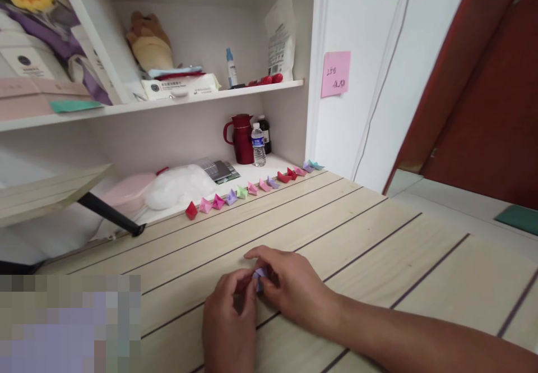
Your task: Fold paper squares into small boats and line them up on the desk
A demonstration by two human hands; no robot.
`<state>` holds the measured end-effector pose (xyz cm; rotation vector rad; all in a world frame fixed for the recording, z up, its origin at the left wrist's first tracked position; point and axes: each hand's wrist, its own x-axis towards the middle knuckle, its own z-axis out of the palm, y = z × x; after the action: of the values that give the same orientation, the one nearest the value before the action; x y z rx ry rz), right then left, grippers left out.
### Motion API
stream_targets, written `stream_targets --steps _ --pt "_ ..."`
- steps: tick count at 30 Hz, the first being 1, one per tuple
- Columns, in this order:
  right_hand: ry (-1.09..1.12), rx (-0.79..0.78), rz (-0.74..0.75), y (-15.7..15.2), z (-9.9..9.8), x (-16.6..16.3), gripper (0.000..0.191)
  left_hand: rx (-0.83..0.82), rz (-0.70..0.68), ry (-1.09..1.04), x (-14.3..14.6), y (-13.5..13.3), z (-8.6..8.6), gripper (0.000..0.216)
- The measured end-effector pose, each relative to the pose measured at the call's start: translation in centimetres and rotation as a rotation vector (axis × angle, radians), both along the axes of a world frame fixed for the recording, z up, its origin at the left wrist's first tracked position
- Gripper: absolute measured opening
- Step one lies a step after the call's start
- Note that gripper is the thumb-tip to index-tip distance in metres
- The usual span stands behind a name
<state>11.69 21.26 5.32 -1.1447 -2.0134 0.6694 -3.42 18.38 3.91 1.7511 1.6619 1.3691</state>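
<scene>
Left hand [229, 319] and right hand [290, 289], both pinching one small lilac paper [259, 276] between fingertips, low over the striped wooden table [378, 233]; behind, well apart, a row of folded paper boats [252, 188] along the table's far edge, below a shelf [168, 102].

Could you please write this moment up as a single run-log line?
left hand and right hand: pinch small purple paper piece together | surface: wooden desk | behind: row of folded paper shapes along desk's back edge
</scene>
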Motion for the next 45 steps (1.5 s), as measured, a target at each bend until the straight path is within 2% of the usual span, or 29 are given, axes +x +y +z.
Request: stream_targets --steps 5,9,12,15,20,24,27,30,32,38,45 --pt "0.106 -0.104 0.055 0.2 -0.2 -0.2 0.040 0.093 0.062 0.106 0.0 0.0 0.0 0.014" --pt "0.060 -0.019 0.070 0.2 0.1 0.0 0.023 0.260 0.121 0.297 -0.1 0.1 -0.2 0.010" --pt "0.052 0.041 0.053 0.3 0.3 0.1 0.020 0.375 0.125 0.439 -0.2 0.0 -0.2 0.010" --pt "0.135 -0.051 0.054 0.5 0.3 0.1 0.018 0.402 0.109 0.470 -0.2 0.0 -0.2 0.011" --pt "0.375 -0.356 0.110 1.1 0.3 0.3 0.005 0.315 0.092 0.335 -0.5 0.0 -0.5 0.013" --pt "0.483 -0.450 0.165 1.5 0.2 0.5 0.008 0.118 0.097 0.152 -0.7 0.1 -0.3 0.013" --pt "0.442 -0.374 0.136 1.4 0.2 0.4 0.008 0.014 0.117 0.062 -0.9 0.3 0.0 0.012" --pt "0.344 -0.229 0.081 0.9 0.1 0.1 0.028 -0.048 0.162 0.013 -1.0 0.3 0.1 0.013" --pt "0.275 -0.174 0.080 0.6 0.0 -0.2 0.035 -0.105 0.182 -0.035 -1.0 0.3 0.0 0.016" --pt "0.096 -0.075 0.044 0.4 0.2 -0.3 0.011 -0.219 0.175 -0.171 -0.1 -0.2 0.1 0.019" --pt "-0.040 -0.001 0.010 0.1 0.4 -0.2 0.015 -0.252 0.125 -0.226 0.2 -0.4 0.6 0.019"
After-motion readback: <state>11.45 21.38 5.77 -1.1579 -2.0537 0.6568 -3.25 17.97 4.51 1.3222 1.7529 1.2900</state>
